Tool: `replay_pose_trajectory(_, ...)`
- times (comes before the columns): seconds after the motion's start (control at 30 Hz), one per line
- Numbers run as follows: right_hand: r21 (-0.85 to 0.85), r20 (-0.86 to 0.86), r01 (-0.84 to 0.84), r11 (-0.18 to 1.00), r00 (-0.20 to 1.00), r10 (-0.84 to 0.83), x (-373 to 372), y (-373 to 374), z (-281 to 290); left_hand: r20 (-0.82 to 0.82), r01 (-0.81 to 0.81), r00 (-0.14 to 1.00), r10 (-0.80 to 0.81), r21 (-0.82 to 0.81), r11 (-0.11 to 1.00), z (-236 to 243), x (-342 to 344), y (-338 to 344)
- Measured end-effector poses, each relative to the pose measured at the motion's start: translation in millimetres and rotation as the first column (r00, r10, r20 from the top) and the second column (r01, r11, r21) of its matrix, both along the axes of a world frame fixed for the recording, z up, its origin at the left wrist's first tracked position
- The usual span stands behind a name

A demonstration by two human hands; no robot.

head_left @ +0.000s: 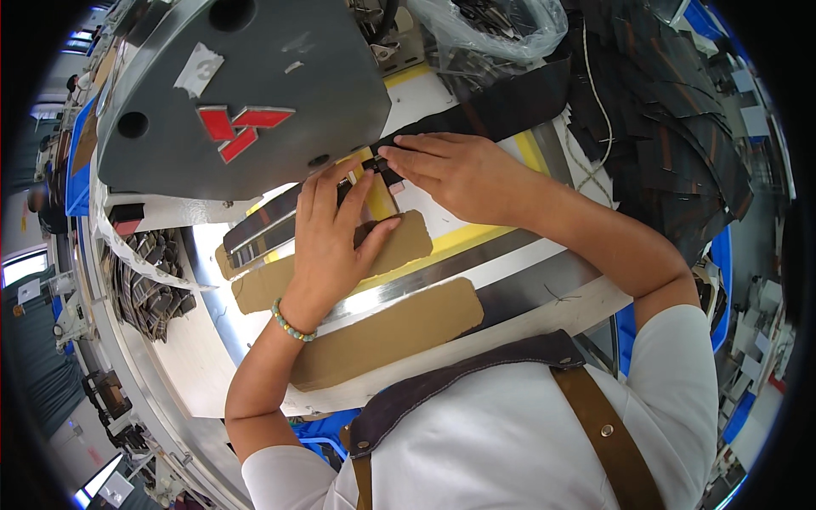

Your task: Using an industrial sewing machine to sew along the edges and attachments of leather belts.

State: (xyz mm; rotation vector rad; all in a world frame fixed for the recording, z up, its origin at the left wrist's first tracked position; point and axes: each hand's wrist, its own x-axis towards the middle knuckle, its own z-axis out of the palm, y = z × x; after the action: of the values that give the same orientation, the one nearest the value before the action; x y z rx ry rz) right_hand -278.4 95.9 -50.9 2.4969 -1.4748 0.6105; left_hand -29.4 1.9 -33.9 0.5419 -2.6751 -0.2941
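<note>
My left hand (pixel 327 242) lies with fingers spread on the work surface, beneath the grey sewing machine head (pixel 280 93). Its fingertips touch a yellow-marked piece (pixel 381 201) and the end of a dark fabric strip (pixel 268 214). My right hand (pixel 463 178) stretches its fingers over a long black fabric band (pixel 518 98), tips resting close to the left fingertips. A small pinkish tab shows by the right thumb. What lies directly beneath the fingers, and the needle area, are hidden.
Two brown tape patches (pixel 391 336) cover parts of the table's near side. A clear plastic bag (pixel 493 34) of small dark pieces stands at the back. Dark fabric pieces (pixel 671 127) pile at the right, with a pale cord. More dark pieces (pixel 149 280) are stacked at the left.
</note>
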Motion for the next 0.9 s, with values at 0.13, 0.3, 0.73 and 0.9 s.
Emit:
replay_pose_trajectory(0.13, 0.001, 0.031, 0.002, 1.000, 1.000, -0.002, -0.9, 1.1, 3.9, -0.038, -0.028, 0.999, 0.029, 0.022, 0.999, 1.8, 2.7, 0.5)
replay_pose_trajectory(0.3, -0.004, 0.008, 0.001, 1.000, 1.000, -0.001, -0.9, -0.8, 4.0, 0.078, -0.027, 0.997, 0.024, 0.038, 0.999, 6.2, -6.2, 2.8)
replay_pose_trajectory(0.73, -0.017, 0.069, -0.020, 1.000, 0.997, 0.021, -0.1, -2.9, 1.9, 0.077, 0.027, 0.997, -0.027, 0.001, 1.000, 8.2, -8.1, -6.7)
replay_pose_trajectory(0.9, -0.027, 0.070, -0.024, 0.999, 0.997, 0.026, 0.1, -3.8, -0.5, 0.146, 0.090, 0.984, -0.101, 0.080, 0.993, 12.0, 0.3, -23.3)
